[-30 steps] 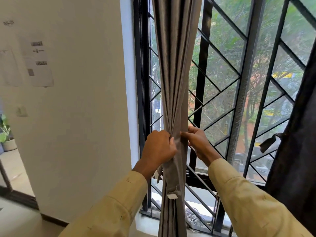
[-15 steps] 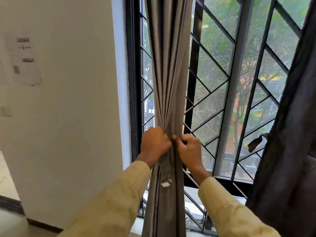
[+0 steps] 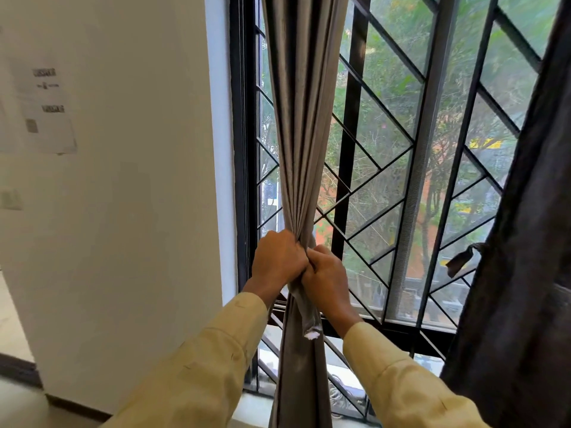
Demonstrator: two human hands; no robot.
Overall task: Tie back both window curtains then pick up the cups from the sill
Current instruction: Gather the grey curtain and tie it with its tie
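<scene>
The grey curtain point(image 3: 302, 118) hung bunched at the left edge of the window grille point(image 3: 386, 168). I had the left hand point(image 3: 278, 261) and right hand point(image 3: 327, 279) pressed together, both clenched round its gathered waist. The tie-back strap point(image 3: 310, 327) dangled below them, not yet fastened by my reckoning. The dark curtain point(image 3: 525, 273) at the grille's right looked already tied. No cups showed.

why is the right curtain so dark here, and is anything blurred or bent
Head view: daylight comes through the window grille, so the right curtain is backlit, nearly black; the grey curtain, left hand and right hand are evenly lit, sharp; print on the wall notice is blurred, unreadable; the wide-angle lens tilts the grille's uprights.
</scene>
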